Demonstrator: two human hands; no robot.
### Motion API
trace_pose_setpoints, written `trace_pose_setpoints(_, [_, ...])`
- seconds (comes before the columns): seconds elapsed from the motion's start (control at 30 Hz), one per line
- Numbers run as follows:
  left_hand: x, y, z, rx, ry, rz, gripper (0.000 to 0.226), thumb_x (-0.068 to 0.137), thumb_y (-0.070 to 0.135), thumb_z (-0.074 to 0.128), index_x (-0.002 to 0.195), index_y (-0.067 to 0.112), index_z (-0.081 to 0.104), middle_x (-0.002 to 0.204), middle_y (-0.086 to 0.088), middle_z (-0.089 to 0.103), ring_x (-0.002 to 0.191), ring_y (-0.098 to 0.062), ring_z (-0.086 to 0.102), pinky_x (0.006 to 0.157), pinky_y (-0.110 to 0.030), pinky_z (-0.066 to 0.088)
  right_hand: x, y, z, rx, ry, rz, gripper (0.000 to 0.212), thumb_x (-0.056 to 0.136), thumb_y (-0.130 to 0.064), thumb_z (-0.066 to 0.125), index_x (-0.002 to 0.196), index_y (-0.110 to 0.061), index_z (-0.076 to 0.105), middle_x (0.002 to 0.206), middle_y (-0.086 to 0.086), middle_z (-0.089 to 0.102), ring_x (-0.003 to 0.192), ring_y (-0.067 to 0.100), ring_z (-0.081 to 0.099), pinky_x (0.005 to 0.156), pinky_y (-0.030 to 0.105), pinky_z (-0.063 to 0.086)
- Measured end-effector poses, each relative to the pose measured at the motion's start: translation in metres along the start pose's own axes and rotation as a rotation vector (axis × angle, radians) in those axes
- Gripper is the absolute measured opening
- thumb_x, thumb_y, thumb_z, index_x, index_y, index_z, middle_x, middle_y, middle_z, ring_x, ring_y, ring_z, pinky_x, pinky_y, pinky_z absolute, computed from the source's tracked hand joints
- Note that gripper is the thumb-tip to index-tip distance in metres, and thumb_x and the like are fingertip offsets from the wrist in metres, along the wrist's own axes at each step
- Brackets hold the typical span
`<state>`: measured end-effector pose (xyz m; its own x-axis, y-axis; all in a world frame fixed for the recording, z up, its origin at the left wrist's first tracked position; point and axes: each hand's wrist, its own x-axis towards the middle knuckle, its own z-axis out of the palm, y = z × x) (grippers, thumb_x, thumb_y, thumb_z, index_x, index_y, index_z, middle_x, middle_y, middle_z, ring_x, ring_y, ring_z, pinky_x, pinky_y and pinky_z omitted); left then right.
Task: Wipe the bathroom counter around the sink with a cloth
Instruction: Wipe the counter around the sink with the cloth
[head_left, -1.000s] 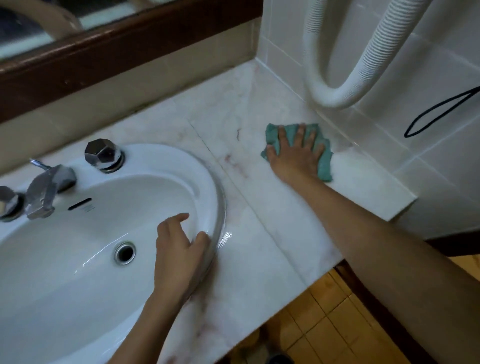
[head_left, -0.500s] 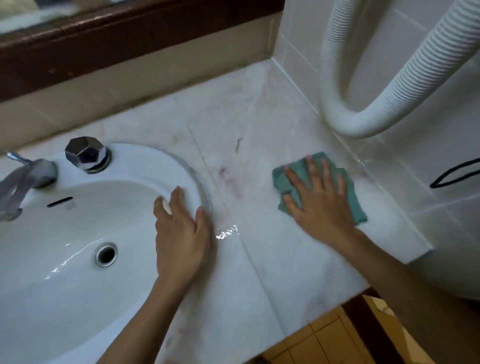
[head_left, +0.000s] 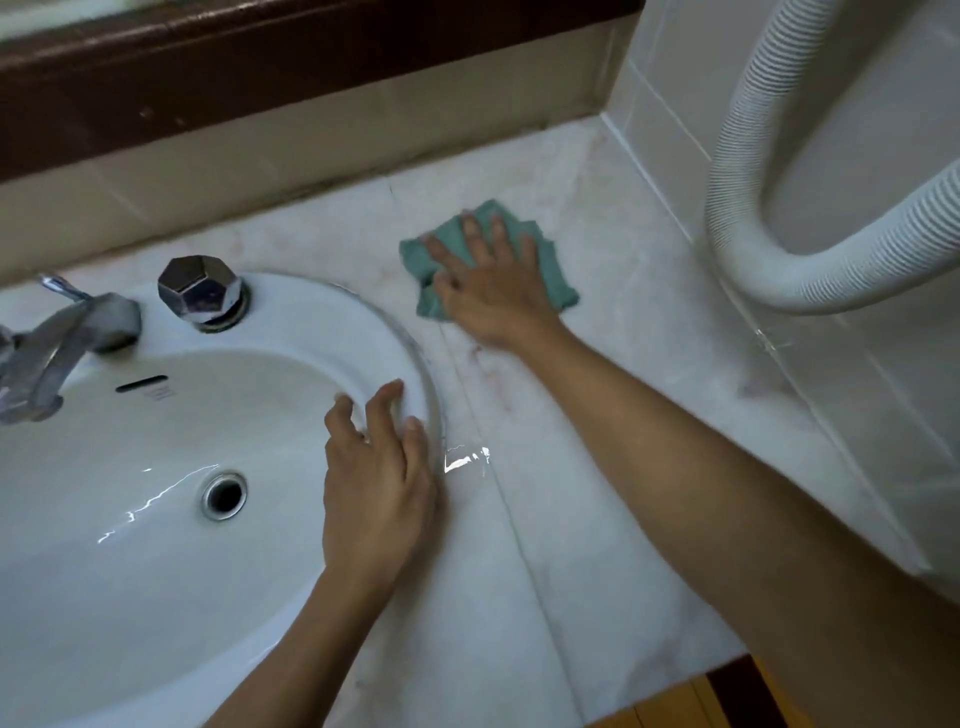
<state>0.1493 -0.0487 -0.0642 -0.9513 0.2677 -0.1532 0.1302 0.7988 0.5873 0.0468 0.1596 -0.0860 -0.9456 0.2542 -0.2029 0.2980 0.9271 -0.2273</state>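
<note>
Marble counter (head_left: 597, 467), pale with faint pink veins, carries a white oval sink (head_left: 156, 519) set into its left part, with a seam running from the back edge toward the front edge just right of the basin. The right hand (head_left: 496, 291) lies flat, fingers spread, palm down on a crumpled teal cloth (head_left: 550, 270); it presses the cloth to the stone rather than closing around it. The cloth sits toward the back edge of the counter, between the sink rim and the tiled side wall, apart from both. The left hand (head_left: 376, 478) rests unclenched on the right rim of the sink, fingers loosely bent over the lip into the basin, holding nothing. A wet glint shows on the counter just beside this hand. On the sink's back ledge stand a faceted chrome tap knob (head_left: 200, 291) and, at the left, a chrome spout (head_left: 57, 348), blurred. A white ribbed hose (head_left: 737, 244) loops down against the wall tiles over the counter's right edge.
</note>
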Motion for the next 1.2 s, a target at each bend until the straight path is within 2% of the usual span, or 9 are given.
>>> trace_pose_setpoints(0.13, [0.003, -0.003, -0.002, 0.014, 0.045, 0.078, 0.042, 0.098, 0.031, 0.035, 0.140, 0.025, 0.040, 0.139, -0.012, 0.036, 0.113, -0.035, 0.048, 0.085, -0.041, 0.045, -0.094, -0.022, 0.027, 0.016, 0.046, -0.032, 0.055, 0.097, -0.048, 0.026, 0.151, -0.041, 0.019, 0.163, -0.001, 0.007, 0.149, 0.028, 0.000, 0.116, 0.054, 0.002])
trace_pose_setpoints(0.27, [0.004, -0.012, 0.002, 0.055, 0.007, 0.079, 0.041, 0.096, 0.033, 0.025, 0.130, 0.020, 0.045, 0.149, -0.006, 0.032, 0.123, -0.024, 0.032, 0.078, -0.038, 0.041, -0.221, -0.007, 0.048, -0.058, 0.054, -0.121, 0.057, 0.094, -0.048, 0.034, 0.150, -0.039, 0.027, 0.162, 0.002, 0.018, 0.148, 0.031, 0.011, 0.117, 0.055, 0.009])
trace_pose_setpoints(0.33, [0.000, -0.009, 0.001, -0.007, 0.020, 0.043, 0.041, 0.097, 0.037, 0.024, 0.133, 0.030, 0.043, 0.153, -0.004, 0.025, 0.128, -0.018, 0.031, 0.083, -0.041, 0.044, -0.258, 0.029, 0.046, -0.107, 0.043, -0.122, 0.059, 0.092, -0.050, 0.036, 0.150, -0.043, 0.025, 0.162, 0.000, 0.017, 0.148, 0.029, 0.012, 0.117, 0.053, 0.011])
trace_pose_setpoints(0.47, [-0.003, 0.000, -0.002, -0.082, 0.028, -0.013, 0.041, 0.098, 0.041, 0.027, 0.137, 0.041, 0.038, 0.153, -0.004, 0.020, 0.126, -0.026, 0.045, 0.092, -0.046, 0.045, -0.233, 0.105, 0.029, -0.163, 0.076, 0.140, 0.059, 0.091, -0.051, 0.027, 0.149, -0.046, 0.018, 0.160, 0.004, 0.023, 0.146, 0.033, 0.020, 0.114, 0.055, 0.015])
trace_pose_setpoints(0.6, [-0.003, -0.001, -0.001, -0.094, 0.032, -0.020, 0.041, 0.097, 0.040, 0.029, 0.137, 0.039, 0.040, 0.152, -0.004, 0.020, 0.124, -0.029, 0.048, 0.091, -0.044, 0.044, -0.128, 0.120, 0.003, -0.082, 0.073, 0.356, 0.058, 0.095, -0.054, 0.016, 0.151, -0.043, 0.010, 0.164, 0.001, 0.003, 0.149, 0.030, 0.001, 0.116, 0.057, 0.001])
trace_pose_setpoints(0.77, [-0.001, -0.004, 0.000, -0.095, 0.049, -0.011, 0.039, 0.098, 0.040, 0.031, 0.135, 0.040, 0.042, 0.150, -0.002, 0.023, 0.125, -0.025, 0.046, 0.087, -0.036, 0.039, -0.058, 0.047, 0.000, 0.022, 0.013, 0.208, 0.056, 0.098, -0.053, 0.019, 0.152, -0.044, 0.005, 0.163, 0.000, -0.007, 0.149, 0.029, -0.007, 0.115, 0.055, -0.005])
trace_pose_setpoints(1.0, [0.000, -0.008, -0.002, -0.138, 0.054, 0.005, 0.037, 0.095, 0.041, 0.032, 0.131, 0.042, 0.044, 0.145, 0.000, 0.026, 0.124, -0.024, 0.046, 0.090, -0.037, 0.041, -0.229, -0.059, 0.064, -0.004, 0.090, 0.067, 0.061, 0.095, -0.051, 0.030, 0.152, -0.033, 0.021, 0.163, 0.006, 0.012, 0.149, 0.034, 0.003, 0.116, 0.057, 0.006])
trace_pose_setpoints(1.1, [0.001, -0.010, -0.002, -0.161, 0.042, 0.004, 0.036, 0.095, 0.042, 0.035, 0.129, 0.043, 0.045, 0.145, -0.001, 0.026, 0.123, -0.026, 0.047, 0.090, -0.035, 0.038, -0.303, -0.031, 0.072, -0.064, 0.016, -0.067, 0.059, 0.096, -0.053, 0.029, 0.152, -0.040, 0.015, 0.163, 0.003, 0.009, 0.149, 0.032, 0.002, 0.117, 0.055, 0.007])
trace_pose_setpoints(1.2, [0.002, -0.011, -0.003, -0.174, 0.031, -0.006, 0.037, 0.095, 0.040, 0.036, 0.130, 0.040, 0.047, 0.146, -0.001, 0.025, 0.120, -0.026, 0.049, 0.087, -0.032, 0.035, -0.325, 0.034, 0.060, -0.138, -0.002, 0.053, 0.060, 0.095, -0.059, 0.019, 0.151, -0.047, 0.001, 0.163, 0.000, -0.002, 0.149, 0.030, -0.002, 0.116, 0.058, 0.012])
